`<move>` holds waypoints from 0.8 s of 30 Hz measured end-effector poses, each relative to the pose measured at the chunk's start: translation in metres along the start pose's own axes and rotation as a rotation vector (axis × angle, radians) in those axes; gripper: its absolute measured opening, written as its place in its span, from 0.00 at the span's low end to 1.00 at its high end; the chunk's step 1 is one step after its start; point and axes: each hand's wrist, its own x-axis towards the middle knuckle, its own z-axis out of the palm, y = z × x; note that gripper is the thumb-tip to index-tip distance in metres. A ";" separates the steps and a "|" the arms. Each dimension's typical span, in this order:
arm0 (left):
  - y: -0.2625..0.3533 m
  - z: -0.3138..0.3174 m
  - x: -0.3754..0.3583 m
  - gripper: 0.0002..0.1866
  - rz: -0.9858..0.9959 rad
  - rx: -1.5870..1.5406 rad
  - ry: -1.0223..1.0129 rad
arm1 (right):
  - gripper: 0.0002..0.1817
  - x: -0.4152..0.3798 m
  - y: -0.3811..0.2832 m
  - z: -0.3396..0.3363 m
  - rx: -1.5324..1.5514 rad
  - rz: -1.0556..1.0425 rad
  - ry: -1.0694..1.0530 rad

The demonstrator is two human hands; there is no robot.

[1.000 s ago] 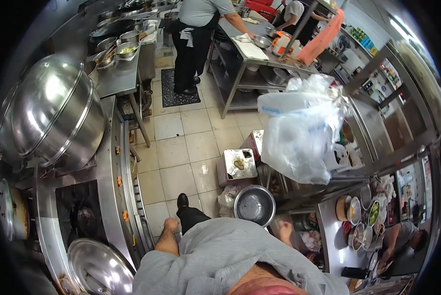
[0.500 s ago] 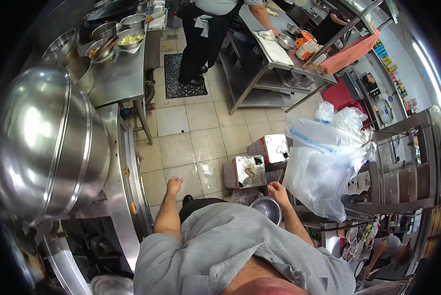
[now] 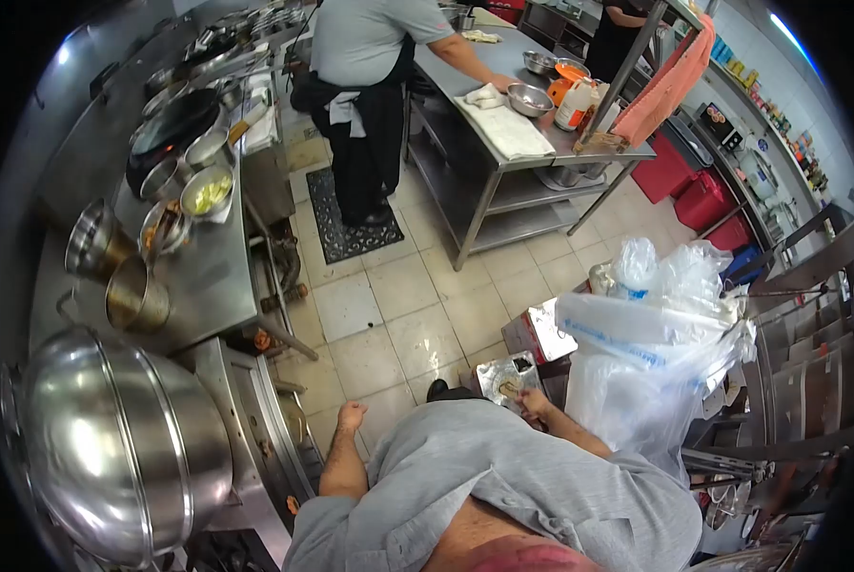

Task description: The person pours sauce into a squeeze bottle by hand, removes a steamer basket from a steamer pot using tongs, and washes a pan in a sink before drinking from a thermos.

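My left hand (image 3: 352, 417) hangs over the floor tiles at my left side, fingers curled in and nothing seen in them. On the other side, my right hand (image 3: 534, 403) has its fingers closed beside a square metal tin (image 3: 494, 377) with a stained top. A thin dark strip shows by those fingers, but I cannot make out what they hold. Behind that tin stands a second tin (image 3: 547, 329). A clear plastic bag (image 3: 618, 396) bulges close to my right forearm.
A large steel dome (image 3: 122, 448) stands left, below a steel counter (image 3: 193, 276) with pots and a bowl of chopped yellow-green food (image 3: 207, 191). Ahead, a co-worker (image 3: 370, 57) stands on a black mat (image 3: 336, 250), reaching over a steel table (image 3: 503, 172) with bowls and cloths.
My view has tilted up and shifted, bringing more of the co-worker and counter in. The metal bowl seen below my right hand earlier is now hidden. My right hand now overlaps the tin's edge.
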 end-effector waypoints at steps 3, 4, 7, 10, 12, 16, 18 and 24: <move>0.033 -0.010 0.016 0.22 0.015 -0.043 0.055 | 0.08 0.090 -0.028 -0.031 -0.191 -0.368 0.093; 0.039 -0.013 0.020 0.21 0.009 -0.055 0.053 | 0.08 0.082 -0.064 -0.036 -0.261 -0.407 0.181; 0.080 -0.011 0.014 0.17 -0.024 -0.032 -0.032 | 0.10 0.113 -0.134 -0.053 -0.194 -0.503 0.258; 0.112 -0.012 0.027 0.15 0.095 0.155 -0.084 | 0.09 0.127 -0.176 -0.047 -0.013 -0.473 0.232; 0.118 -0.022 0.054 0.14 0.123 0.284 -0.154 | 0.08 0.116 -0.196 -0.039 0.053 -0.488 0.269; 0.133 -0.044 0.099 0.10 0.242 0.249 -0.138 | 0.08 0.109 -0.159 -0.010 -0.078 -0.474 0.281; 0.164 -0.052 0.092 0.07 0.144 0.129 -0.050 | 0.10 0.127 -0.100 0.005 -0.346 -0.603 0.363; 0.140 -0.046 0.114 0.10 0.169 0.081 -0.054 | 0.13 0.125 0.030 -0.013 -0.476 -0.183 -0.050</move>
